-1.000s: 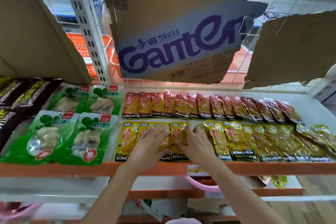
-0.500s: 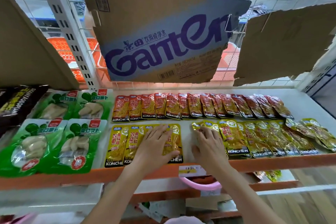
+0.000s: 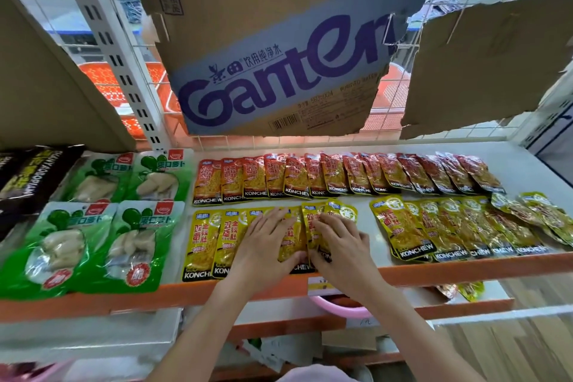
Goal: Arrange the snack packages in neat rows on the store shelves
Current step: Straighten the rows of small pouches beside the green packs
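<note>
Yellow KONCHEW snack packets lie in a front row on the white shelf with its orange front lip. My left hand presses flat on the left group of yellow packets. My right hand lies flat on one or two yellow packets right beside the left group. A bare gap of shelf separates them from the overlapping yellow packets on the right. Behind runs a row of red KONCHEW packets.
Green radish packs and black packs fill the shelf's left. A torn Ganten cardboard box hangs overhead, more cardboard at right. A pink basin and loose packets sit on the lower shelf.
My right hand has slid leftward with its yellow packets, closing up against the left group and widening the gap to the right group. My left hand stays pressed on the left group.
</note>
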Tool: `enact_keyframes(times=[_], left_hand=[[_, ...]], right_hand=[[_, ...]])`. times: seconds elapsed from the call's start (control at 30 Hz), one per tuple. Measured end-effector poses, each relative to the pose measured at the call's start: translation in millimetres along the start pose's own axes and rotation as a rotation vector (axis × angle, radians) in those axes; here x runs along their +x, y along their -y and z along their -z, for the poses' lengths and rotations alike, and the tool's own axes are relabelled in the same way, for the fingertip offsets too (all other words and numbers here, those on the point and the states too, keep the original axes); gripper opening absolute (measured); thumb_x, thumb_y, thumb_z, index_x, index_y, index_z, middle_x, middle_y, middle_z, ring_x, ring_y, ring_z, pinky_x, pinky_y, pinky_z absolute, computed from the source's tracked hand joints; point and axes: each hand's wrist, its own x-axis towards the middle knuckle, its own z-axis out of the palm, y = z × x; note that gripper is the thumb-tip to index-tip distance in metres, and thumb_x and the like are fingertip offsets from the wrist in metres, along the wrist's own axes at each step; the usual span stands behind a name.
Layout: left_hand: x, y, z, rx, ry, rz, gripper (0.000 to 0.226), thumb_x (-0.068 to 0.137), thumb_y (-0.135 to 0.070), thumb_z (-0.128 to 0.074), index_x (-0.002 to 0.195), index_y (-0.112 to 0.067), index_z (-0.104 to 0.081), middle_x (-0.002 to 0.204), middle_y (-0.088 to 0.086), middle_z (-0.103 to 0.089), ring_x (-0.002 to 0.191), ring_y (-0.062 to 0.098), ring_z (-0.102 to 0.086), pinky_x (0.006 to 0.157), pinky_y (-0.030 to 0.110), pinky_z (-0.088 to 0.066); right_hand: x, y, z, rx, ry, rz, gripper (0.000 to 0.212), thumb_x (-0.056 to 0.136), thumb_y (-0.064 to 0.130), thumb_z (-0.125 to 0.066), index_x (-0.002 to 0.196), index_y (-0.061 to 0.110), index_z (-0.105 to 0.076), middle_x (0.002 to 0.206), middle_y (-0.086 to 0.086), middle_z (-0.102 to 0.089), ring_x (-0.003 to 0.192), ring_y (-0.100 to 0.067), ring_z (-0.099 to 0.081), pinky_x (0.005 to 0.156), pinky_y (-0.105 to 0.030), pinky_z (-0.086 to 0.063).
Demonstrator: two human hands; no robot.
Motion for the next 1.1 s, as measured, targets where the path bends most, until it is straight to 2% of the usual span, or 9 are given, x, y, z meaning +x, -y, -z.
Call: enact_keyframes(times=[0.27, 0.47, 0.57, 0.63, 0.73, 0.8, 0.9, 1.0, 1.1], left_hand=[[2.1, -15.5, 3.7, -0.024, -0.023, 0.022, 0.059, 0.095, -0.052, -0.034, 0.147, -0.026, -0.021, 0.156, -0.011, -0.009, 0.144, 0.007, 0.004, 0.114, 0.026, 0.008], [17.2, -32.6, -10.3, 0.081, 0.066, -0.102, 0.058, 0.099, -0.046, -0.029, 0.150, -0.025, -0.011, 0.157, -0.012, -0.002, 0.143, 0.003, 0.009, 0.114, 0.026, 0.013], [18.1, -28.6, -14.3, 0.085, 0.068, -0.103, 0.062, 0.094, -0.055, -0.020, 0.149, -0.027, -0.012, 0.156, -0.014, -0.004, 0.140, -0.001, 0.011, 0.113, 0.024, 0.016], [17.5, -27.0, -15.7, 0.079, 0.052, -0.116, 0.074, 0.082, -0.059, -0.002, 0.149, -0.028, -0.012, 0.156, -0.015, -0.004, 0.137, -0.004, 0.014, 0.111, 0.022, 0.018], [17.0, -25.8, -19.1, 0.049, 0.055, -0.106, 0.077, 0.079, -0.058, 0.001, 0.148, -0.028, -0.015, 0.155, -0.016, -0.006, 0.137, -0.005, 0.013, 0.113, 0.024, 0.014], [16.5, -26.0, -19.5, 0.033, 0.055, -0.102, 0.076, 0.079, -0.057, 0.000, 0.148, -0.028, -0.017, 0.154, -0.017, -0.006, 0.138, -0.004, 0.010, 0.114, 0.024, 0.014], [17.6, -26.2, -19.1, 0.015, 0.045, -0.109, 0.074, 0.081, -0.056, -0.002, 0.147, -0.027, -0.020, 0.152, -0.018, -0.006, 0.139, -0.003, 0.007, 0.112, 0.021, 0.015], [16.8, -26.3, -17.9, 0.019, 0.043, -0.105, 0.073, 0.081, -0.055, -0.003, 0.147, -0.028, -0.019, 0.152, -0.019, -0.006, 0.139, -0.003, 0.007, 0.113, 0.022, 0.014], [16.4, -27.4, -16.8, -0.029, 0.021, -0.102, 0.063, 0.087, -0.048, -0.016, 0.146, -0.027, -0.025, 0.151, -0.020, -0.011, 0.138, -0.006, 0.004, 0.111, 0.017, 0.016]], right_hand=[[-2.0, -11.3, 10.0, 0.034, 0.022, -0.034, 0.088, 0.067, 0.071, -0.011, 0.142, 0.031, -0.029, 0.153, 0.010, -0.018, 0.138, -0.015, -0.013, 0.106, -0.037, -0.022], [-5.5, -31.8, 21.2, 0.017, 0.145, -0.052, 0.078, 0.074, 0.069, -0.022, 0.144, 0.036, -0.024, 0.156, 0.006, -0.010, 0.141, -0.019, -0.014, 0.112, -0.037, -0.015], [-1.5, -44.4, 37.1, -0.011, 0.257, 0.025, 0.061, 0.091, 0.051, -0.044, 0.146, 0.036, -0.021, 0.157, 0.012, -0.004, 0.143, -0.014, -0.010, 0.114, -0.032, -0.007], [1.6, -52.9, 46.7, -0.005, 0.334, 0.064, 0.059, 0.093, 0.039, -0.049, 0.145, 0.037, -0.022, 0.156, 0.014, -0.001, 0.143, -0.012, -0.010, 0.116, -0.033, -0.004], [2.2, -66.0, 53.0, 0.032, 0.364, 0.144, 0.056, 0.093, 0.029, -0.054, 0.143, 0.037, -0.028, 0.156, 0.016, -0.005, 0.142, -0.007, -0.014, 0.119, -0.034, -0.005], [3.3, -70.9, 53.3, 0.039, 0.355, 0.169, 0.052, 0.093, 0.033, -0.054, 0.141, 0.035, -0.034, 0.155, 0.015, -0.011, 0.140, -0.010, -0.021, 0.117, -0.032, -0.013], [9.2, -59.8, 49.2, 0.012, 0.288, 0.120, 0.056, 0.090, 0.054, -0.046, 0.139, 0.029, -0.035, 0.149, 0.009, -0.026, 0.131, -0.018, -0.035, 0.107, -0.033, -0.028], [11.2, -50.4, 37.3, -0.122, 0.234, 0.156, 0.064, 0.087, 0.062, -0.042, 0.142, 0.034, -0.025, 0.145, 0.002, -0.023, 0.131, -0.021, -0.026, 0.108, -0.037, -0.026], [9.0, -61.2, 41.0, -0.091, 0.274, 0.191, 0.063, 0.088, 0.058, -0.046, 0.143, 0.041, -0.023, 0.147, 0.007, -0.015, 0.133, -0.019, -0.021, 0.110, -0.035, -0.023]])
